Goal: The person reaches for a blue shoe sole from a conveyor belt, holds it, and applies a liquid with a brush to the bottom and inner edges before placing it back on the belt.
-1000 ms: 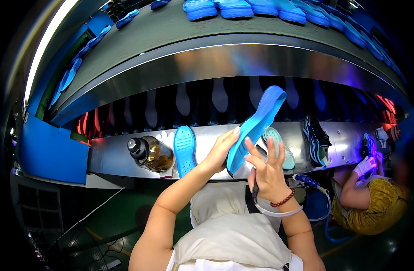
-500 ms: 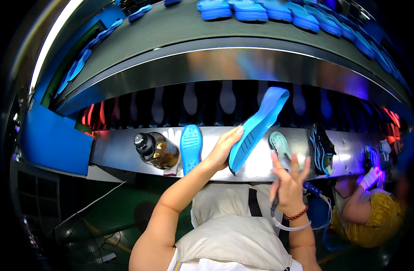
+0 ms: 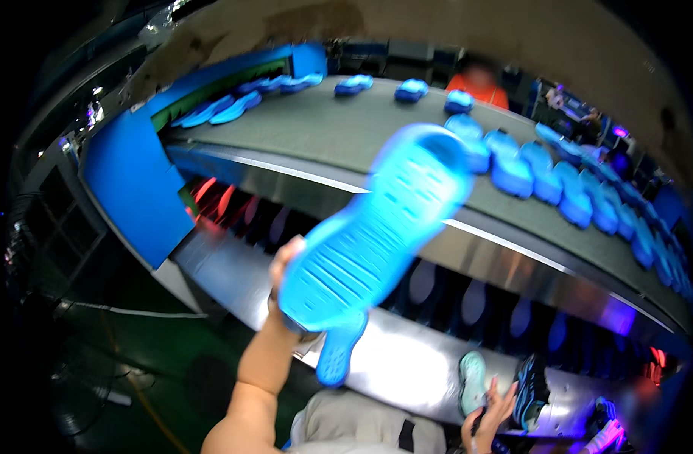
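Note:
My left hand [image 3: 280,274] is raised, closed round the edge of a bright blue shoe sole [image 3: 361,234]. The sole's underside, with crosswise grooves, faces me, and it hides most of my fingers. Behind its lower end, a second blue sole [image 3: 340,354] lies on the metal bench. My right hand [image 3: 492,418] is low by the bench edge, with a slim dark tool [image 3: 478,421] in its grip; the tool's kind is unclear. Close to that hand are a mint-green sole [image 3: 472,378] and a black shoe with blue trim [image 3: 529,390].
Beyond the metal bench [image 3: 407,378] a grey conveyor belt [image 3: 301,129] carries many blue soles [image 3: 573,198]. Dark slots with hanging soles run under it. A blue panel [image 3: 134,185] stands at the left. A co-worker's gloved hand [image 3: 607,437] is at the lower right; a person in orange is across the belt.
My view has tilted up toward the belt and turned. My left hand has lifted the blue sole and turned its grooved underside toward me. My right hand stays low, near the mint-green sole.

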Tool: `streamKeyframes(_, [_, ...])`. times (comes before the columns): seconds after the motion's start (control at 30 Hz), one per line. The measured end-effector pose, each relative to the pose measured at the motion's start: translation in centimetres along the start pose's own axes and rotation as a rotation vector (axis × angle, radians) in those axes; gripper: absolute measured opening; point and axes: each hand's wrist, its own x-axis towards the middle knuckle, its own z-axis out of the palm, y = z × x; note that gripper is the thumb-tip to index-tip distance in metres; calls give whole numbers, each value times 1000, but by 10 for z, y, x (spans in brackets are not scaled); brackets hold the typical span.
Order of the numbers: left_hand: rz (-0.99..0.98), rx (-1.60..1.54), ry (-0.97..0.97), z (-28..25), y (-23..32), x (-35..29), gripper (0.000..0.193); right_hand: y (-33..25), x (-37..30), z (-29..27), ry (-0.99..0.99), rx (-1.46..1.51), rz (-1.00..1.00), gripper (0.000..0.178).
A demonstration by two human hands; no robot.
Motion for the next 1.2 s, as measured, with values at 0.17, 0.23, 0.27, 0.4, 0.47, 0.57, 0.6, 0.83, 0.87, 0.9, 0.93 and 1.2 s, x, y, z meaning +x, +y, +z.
streamKeyframes(0.17, [326, -316, -477, -2, 122, 105, 62, 4, -13, 22, -69, -151, 70, 57])
streamKeyframes(0.23, [628, -608, 187, 19, 120, 144, 67, -18, 17, 4, -64, 21, 24, 35])
streamKeyframes(0.27, [575, -486, 116, 26, 119, 144, 67, -21, 21, 4, -68, 30, 17, 35])
streamKeyframes(0.4, [320, 312, 6, 76, 61, 174, 49, -20, 23, 3, -68, 24, 48, 39])
streamKeyframes(0.47, [205, 726, -238, 92, 32, 192, 42, -22, 25, 4, -65, 45, 54, 42])
streamKeyframes(0.57, [934, 1823, -241, 97, -3, 244, 44, -27, 26, 9, -71, 83, 58, 44])
streamKeyframes(0.6, [752, 2037, -226, 98, -8, 248, 42, -32, 30, 8, -64, 87, 62, 45])
streamKeyframes(0.83, [833, 1908, -487, 92, -11, 188, 28, -18, 12, 4, -66, 148, 144, 49])
streamKeyframes(0.87, [913, 1755, -399, 87, -8, 160, 26, -14, 10, 3, -72, 150, 148, 50])
streamKeyframes(0.9, [985, 1598, -319, 79, -9, 131, 23, -8, 7, 3, -75, 155, 155, 50])
streamKeyframes(0.93, [986, 1270, -240, 59, -12, 107, 20, -7, 7, 4, -84, 162, 152, 51])
streamKeyframes(1.2, [143, 336, -198, -76, -73, -23, 65, -15, 19, -2, -84, 210, 26, 55])
